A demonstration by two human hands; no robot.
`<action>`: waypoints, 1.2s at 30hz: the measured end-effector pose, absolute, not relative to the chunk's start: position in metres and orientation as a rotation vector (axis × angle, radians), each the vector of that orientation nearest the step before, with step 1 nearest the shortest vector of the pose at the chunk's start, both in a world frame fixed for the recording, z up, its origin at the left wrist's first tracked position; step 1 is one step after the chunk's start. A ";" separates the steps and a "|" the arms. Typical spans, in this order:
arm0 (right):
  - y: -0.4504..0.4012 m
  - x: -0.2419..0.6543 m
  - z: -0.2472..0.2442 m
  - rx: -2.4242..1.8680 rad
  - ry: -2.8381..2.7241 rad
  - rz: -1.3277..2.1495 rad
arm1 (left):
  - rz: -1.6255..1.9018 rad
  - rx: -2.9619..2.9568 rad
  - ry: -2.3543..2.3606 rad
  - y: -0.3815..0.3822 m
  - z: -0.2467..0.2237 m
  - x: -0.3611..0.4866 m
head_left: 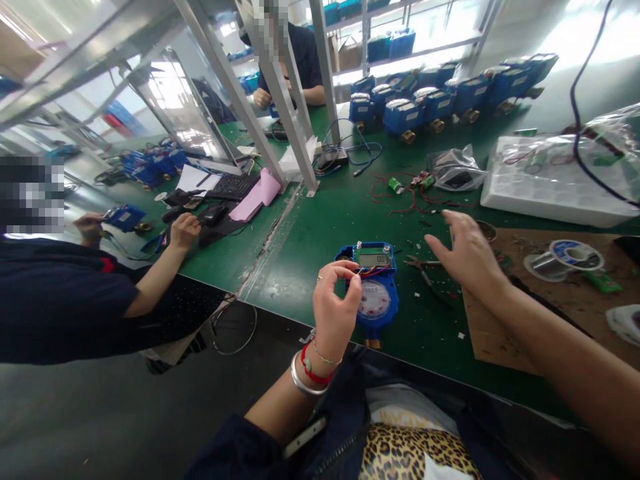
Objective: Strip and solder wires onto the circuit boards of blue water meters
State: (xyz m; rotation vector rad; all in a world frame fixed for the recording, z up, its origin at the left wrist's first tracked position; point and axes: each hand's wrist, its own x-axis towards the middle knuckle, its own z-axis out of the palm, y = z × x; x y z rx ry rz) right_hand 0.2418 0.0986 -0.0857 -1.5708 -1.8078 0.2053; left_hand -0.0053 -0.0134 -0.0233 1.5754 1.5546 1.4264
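A blue water meter (376, 308) with a round dial lies near the front edge of the green table. Its open upper housing shows a circuit board with a small display (374, 259). Thin coloured wires (373, 271) run out below the display. My left hand (336, 300) is over the meter's left side, thumb and forefinger pinched on the wire ends. To the right, my right hand (469, 248) is held above the table with fingers stretched out and nothing in it. Close beneath it lie pliers (425, 272).
Right: a brown board (493, 337) with a solder spool (565, 260). Behind: red-wired green parts (396, 185), a plastic bag (457, 168), a white foam tray (550, 200) and several blue meters (404, 117). Metal posts (300, 133) rise mid-left. A co-worker's hand (185, 231) is at left; another person sits opposite.
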 end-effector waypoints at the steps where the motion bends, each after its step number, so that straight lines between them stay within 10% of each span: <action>1: 0.092 0.226 -0.081 -1.416 -1.835 0.402 | 1.423 1.585 1.564 -0.013 -0.023 -0.005; 7: 0.049 0.153 -0.073 -1.196 -1.588 0.916 | 1.425 1.608 1.568 -0.010 -0.027 -0.005; 36: 0.019 0.134 -0.026 -1.124 -2.021 0.212 | 1.390 1.475 1.349 -0.002 -0.033 -0.008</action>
